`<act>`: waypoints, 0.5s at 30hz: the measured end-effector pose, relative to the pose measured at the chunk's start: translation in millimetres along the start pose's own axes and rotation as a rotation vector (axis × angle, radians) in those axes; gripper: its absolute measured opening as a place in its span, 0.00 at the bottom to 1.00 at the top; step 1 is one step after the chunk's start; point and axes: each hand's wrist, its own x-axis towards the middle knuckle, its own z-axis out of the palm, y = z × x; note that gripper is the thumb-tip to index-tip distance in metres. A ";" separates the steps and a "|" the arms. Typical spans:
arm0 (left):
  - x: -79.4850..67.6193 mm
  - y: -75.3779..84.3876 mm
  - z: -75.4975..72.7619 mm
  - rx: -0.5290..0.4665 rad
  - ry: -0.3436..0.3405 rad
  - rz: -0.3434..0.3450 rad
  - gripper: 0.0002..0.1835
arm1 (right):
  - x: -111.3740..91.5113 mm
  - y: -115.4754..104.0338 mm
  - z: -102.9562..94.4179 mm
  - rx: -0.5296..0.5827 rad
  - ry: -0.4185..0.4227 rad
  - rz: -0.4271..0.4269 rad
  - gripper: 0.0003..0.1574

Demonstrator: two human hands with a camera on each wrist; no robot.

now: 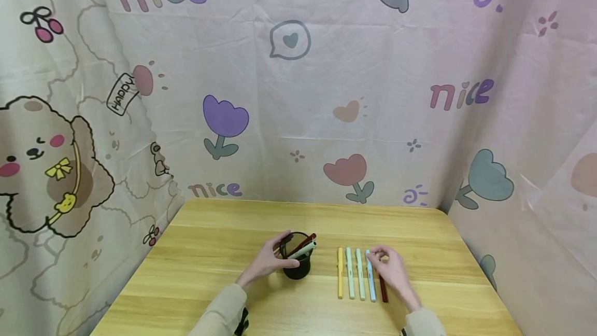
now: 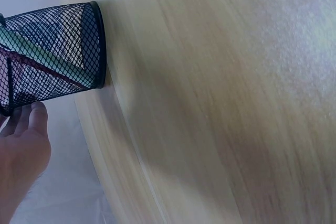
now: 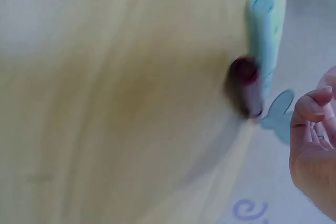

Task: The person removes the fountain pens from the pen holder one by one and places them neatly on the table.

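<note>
My left hand (image 1: 270, 258) grips a black mesh pen holder (image 1: 297, 269), thumb in front and fingers behind near the rim. A dark red pen (image 1: 303, 242) and a pale green pen (image 1: 304, 249) lean inside it; the left wrist view shows both through the mesh (image 2: 52, 51). To its right, pens lie side by side: a yellow pen (image 1: 340, 274), two pale green pens (image 1: 350, 274), a light blue pen (image 1: 371, 284) and a dark red pen (image 1: 383, 290). My right hand (image 1: 391, 268) hovers over the last two, fingers loosely bent, covering the dark red pen's far part.
The pens and holder are on a light wood-grain table (image 1: 210, 232). A printed curtain (image 1: 298, 108) hangs behind its back edge and along both sides.
</note>
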 end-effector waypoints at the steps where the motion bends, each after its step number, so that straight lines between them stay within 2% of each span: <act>1: 0.0 -0.2 0.0 -0.003 -0.001 0.001 0.52 | 0.3 -4.0 3.1 0.023 -0.011 -0.021 0.09; 9: -0.3 0.3 0.1 0.007 0.000 0.009 0.51 | -1.1 -35.4 30.1 0.179 -0.129 -0.076 0.12; 15: 0.1 -0.5 0.5 0.011 0.001 0.004 0.51 | -2.6 -57.3 52.2 0.217 -0.206 -0.196 0.14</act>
